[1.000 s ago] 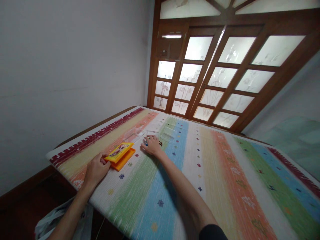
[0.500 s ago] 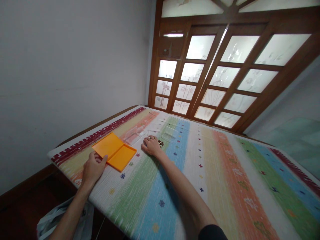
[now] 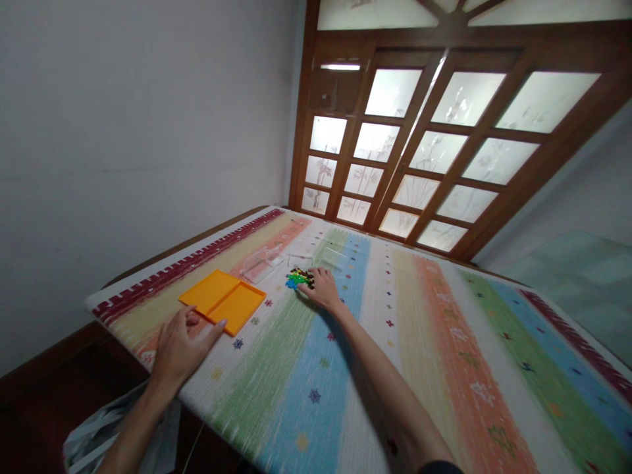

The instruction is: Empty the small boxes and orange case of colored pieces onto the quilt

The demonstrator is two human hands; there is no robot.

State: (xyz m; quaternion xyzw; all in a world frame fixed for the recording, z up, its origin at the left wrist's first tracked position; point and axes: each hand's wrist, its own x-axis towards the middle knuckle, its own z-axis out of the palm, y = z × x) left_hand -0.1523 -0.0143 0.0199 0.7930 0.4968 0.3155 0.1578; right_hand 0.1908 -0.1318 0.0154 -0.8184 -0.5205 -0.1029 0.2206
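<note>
An orange plastic case [image 3: 223, 300] lies opened flat on the striped cloth, both halves facing up. My left hand [image 3: 182, 345] rests flat on the cloth just in front of it, fingertips near its front corner, holding nothing. A small heap of coloured pieces [image 3: 298, 278], blue, green and dark, sits beyond the case. My right hand [image 3: 323, 288] lies against the right side of that heap, fingers curled and touching it.
Several clear plastic trays [image 3: 261, 266] lie behind the heap. The table under the rainbow-striped cloth [image 3: 444, 342] ends at a left edge next to the white wall. A wooden lattice door [image 3: 444, 138] stands behind. A plastic bag [image 3: 89, 441] hangs below the near left corner.
The orange case went from half-raised lid to fully open and flat. My left hand let go and slid back toward me. My right hand shifted right, uncovering the coloured pieces.
</note>
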